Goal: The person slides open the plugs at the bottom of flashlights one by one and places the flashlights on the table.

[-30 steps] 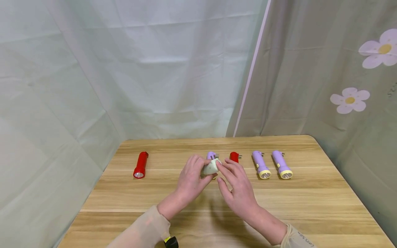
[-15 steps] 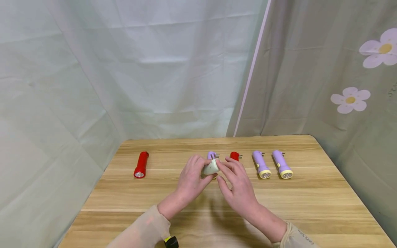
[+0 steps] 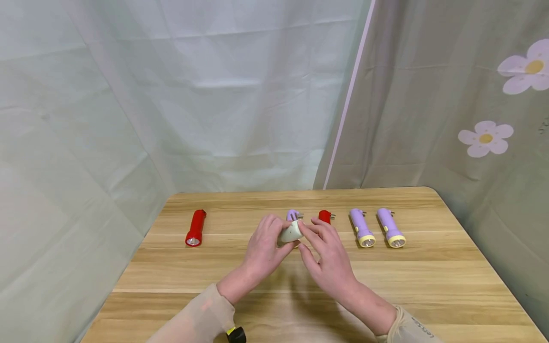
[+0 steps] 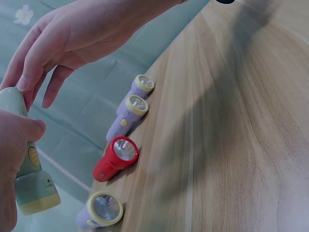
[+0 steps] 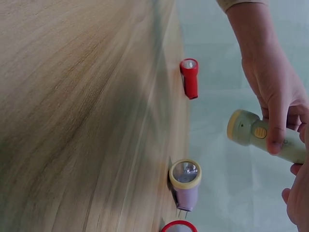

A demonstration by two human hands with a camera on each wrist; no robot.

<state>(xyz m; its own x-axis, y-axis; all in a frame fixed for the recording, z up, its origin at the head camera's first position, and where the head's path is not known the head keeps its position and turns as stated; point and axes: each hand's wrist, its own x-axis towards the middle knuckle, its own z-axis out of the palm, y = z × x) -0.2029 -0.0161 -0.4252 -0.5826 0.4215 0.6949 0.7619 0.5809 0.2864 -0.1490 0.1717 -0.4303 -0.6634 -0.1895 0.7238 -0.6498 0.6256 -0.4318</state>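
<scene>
My left hand (image 3: 262,247) grips a pale green flashlight (image 3: 291,232) above the table, its fingers wrapped round the barrel. Two metal prongs stick up at the tail end in the head view. In the right wrist view the flashlight's yellow-rimmed head (image 5: 235,125) points left, and the left thumb lies on the barrel beside a yellow switch (image 5: 260,132). My right hand (image 3: 330,259) touches the tail end with its fingertips, while its thumb appears to stand apart. The left hand partly covers the barrel in the left wrist view.
A red flashlight (image 3: 196,228) lies at the left of the wooden table (image 3: 193,276). Behind the hands are a purple flashlight (image 3: 293,214) and another red one (image 3: 324,216), both partly hidden. Two purple flashlights with yellow rims (image 3: 362,228) (image 3: 390,228) lie at the right.
Both hands and the green flashlight hold almost the same place. The tail end is tilted slightly differently from a second ago; the flashlights on the table have not moved.
</scene>
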